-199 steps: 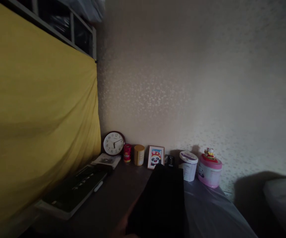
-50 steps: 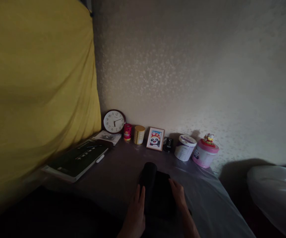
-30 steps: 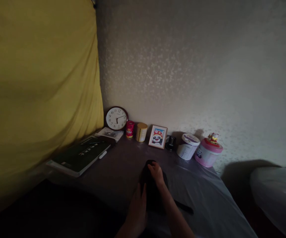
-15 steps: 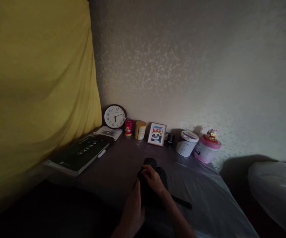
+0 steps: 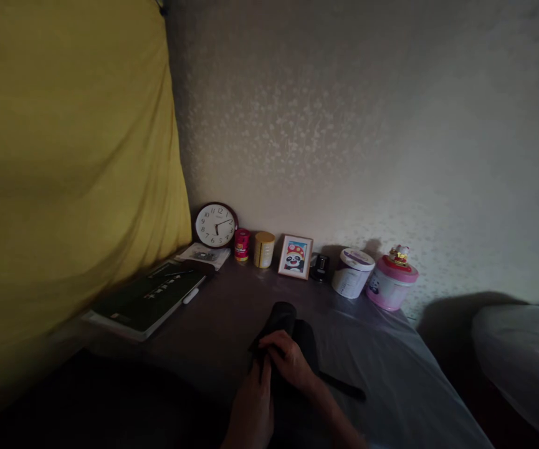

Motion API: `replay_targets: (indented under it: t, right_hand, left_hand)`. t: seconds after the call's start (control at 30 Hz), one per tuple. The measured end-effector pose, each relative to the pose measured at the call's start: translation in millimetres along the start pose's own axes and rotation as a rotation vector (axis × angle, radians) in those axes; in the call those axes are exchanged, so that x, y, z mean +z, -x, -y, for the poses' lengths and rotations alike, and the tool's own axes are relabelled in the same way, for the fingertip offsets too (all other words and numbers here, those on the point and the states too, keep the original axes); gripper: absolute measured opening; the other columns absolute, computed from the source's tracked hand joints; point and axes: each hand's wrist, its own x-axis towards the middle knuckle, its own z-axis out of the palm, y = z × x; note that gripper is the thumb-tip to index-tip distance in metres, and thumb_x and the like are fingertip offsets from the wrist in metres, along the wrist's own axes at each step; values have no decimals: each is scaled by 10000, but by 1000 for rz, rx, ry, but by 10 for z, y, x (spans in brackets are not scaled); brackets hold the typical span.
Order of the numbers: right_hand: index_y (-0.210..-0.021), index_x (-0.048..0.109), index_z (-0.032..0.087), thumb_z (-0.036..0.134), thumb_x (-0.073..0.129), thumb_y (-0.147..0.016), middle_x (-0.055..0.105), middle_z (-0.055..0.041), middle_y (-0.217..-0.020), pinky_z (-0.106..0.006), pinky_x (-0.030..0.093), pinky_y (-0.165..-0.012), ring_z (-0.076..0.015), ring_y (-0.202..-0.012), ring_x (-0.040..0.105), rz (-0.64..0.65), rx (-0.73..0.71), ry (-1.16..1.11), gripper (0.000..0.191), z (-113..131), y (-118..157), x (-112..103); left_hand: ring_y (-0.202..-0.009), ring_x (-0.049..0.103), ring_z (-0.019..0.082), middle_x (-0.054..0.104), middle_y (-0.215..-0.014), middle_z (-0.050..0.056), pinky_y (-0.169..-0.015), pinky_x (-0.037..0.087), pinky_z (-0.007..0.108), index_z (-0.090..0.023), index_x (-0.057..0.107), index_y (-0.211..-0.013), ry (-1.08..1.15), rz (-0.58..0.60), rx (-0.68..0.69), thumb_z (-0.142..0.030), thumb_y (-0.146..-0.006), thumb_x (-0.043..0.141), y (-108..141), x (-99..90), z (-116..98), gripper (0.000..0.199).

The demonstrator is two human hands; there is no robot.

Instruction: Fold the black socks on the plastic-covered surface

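Observation:
A dark black bundle (image 5: 282, 315) lies at the near middle of the table, with rounded ends pointing away from me; its exact kind is too dark to make out. From its right side a narrow black strap (image 5: 344, 386) runs out over the table. My right hand (image 5: 291, 358) lies across the bundle, its fingers bent and pinched at the left edge. Just below, my left hand (image 5: 254, 396) has its thumb and fingers closed at the same edge, fingertips meeting those of the right. Whatever small part they pinch is hidden.
Along the wall stand a clock (image 5: 216, 224), a red can (image 5: 242, 245), a yellow-lidded can (image 5: 264, 251), a panda picture frame (image 5: 295, 257), a white tub (image 5: 352, 274) and a pink-lidded tub (image 5: 392, 284). A green book (image 5: 150, 298) lies left, beside a yellow curtain (image 5: 73, 156).
My right hand has slid down and left along the bundle to meet my left fingertips, uncovering more of its far end. The view has shifted slightly.

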Motion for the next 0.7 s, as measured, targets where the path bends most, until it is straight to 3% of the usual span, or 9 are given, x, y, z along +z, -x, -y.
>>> replay_targets:
  t: [0.23,0.37,0.5,0.6,0.67,0.7]
  right_hand:
    - [-939,642,242,200,475,-853,687,-37,-937,-404,387,-953,-194,-1057,557,-53,-96,156,192,-177,-45,-18]
    - [-933,654,231,239,444,-881,689,-36,-996,-457,313,-1004,-207,-1093,544,-23,-91,281,216,-502,-309,-122]
    - [-949,659,220,237,392,-894,684,-47,-1029,-412,366,-971,-194,-1084,550,-63,-21,392,273,-791,-598,-236]
    - [-1011,641,183,247,363,-898,656,-103,-1081,-420,385,-951,-213,-1081,550,-185,52,440,306,-744,-610,-273]
    - [-1058,619,177,272,375,-900,636,-117,-1115,-427,370,-964,-219,-1100,535,-258,43,414,306,-584,-481,-239]
    - [-1067,614,197,291,401,-896,638,-99,-1113,-419,361,-973,-211,-1103,533,-232,11,376,289,-488,-392,-204]
  left_hand:
    - [-1268,368,203,367,-1385,157,-1019,330,301,-101,291,-1347,-40,65,-37,-9,-772,305,7,22,-14,582]
    - [-1255,389,196,382,-1378,156,-1001,346,293,-114,309,-1339,-54,79,-67,-14,-794,283,15,-14,-51,555]
    - [-1205,450,209,424,-1349,162,-967,376,309,-117,336,-1327,-45,87,-109,-16,-778,301,14,-58,-83,559]
    - [-1172,481,221,447,-1331,166,-950,391,328,-112,356,-1314,-51,55,-102,-22,-769,313,15,-29,-69,554]
    - [-1159,491,228,475,-1307,158,-948,398,346,-112,371,-1305,-75,18,-78,-33,-781,315,18,21,-41,533]
    - [-1157,492,231,484,-1298,154,-950,400,354,-116,376,-1303,-92,0,-63,-42,-790,319,20,48,-25,521]
